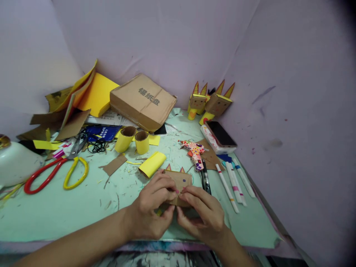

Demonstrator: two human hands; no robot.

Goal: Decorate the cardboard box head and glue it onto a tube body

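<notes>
Both hands pinch the lower part of a small brown cardboard face (182,180) with pointed ears and a drawn dark eye. My left hand (154,207) grips its left side, thumb below and fingers on the front. My right hand (204,213) is closed on the lower right edge, its fingertips close to the left ones. The fingers cover part of the cardboard's front. Just beyond the left hand lies a yellow-covered cardboard tube (152,164) on its side. Two more yellow tubes stand farther back, the larger tube (125,139) beside the smaller tube (142,142).
Scissors (57,167) with red and yellow handles lie at left. A cardboard box (143,102) stands at the back. Two finished-looking cardboard animals (218,104) sit at back right. A patterned glue gun (194,151), white markers (226,187) and a phone (221,133) are on the right.
</notes>
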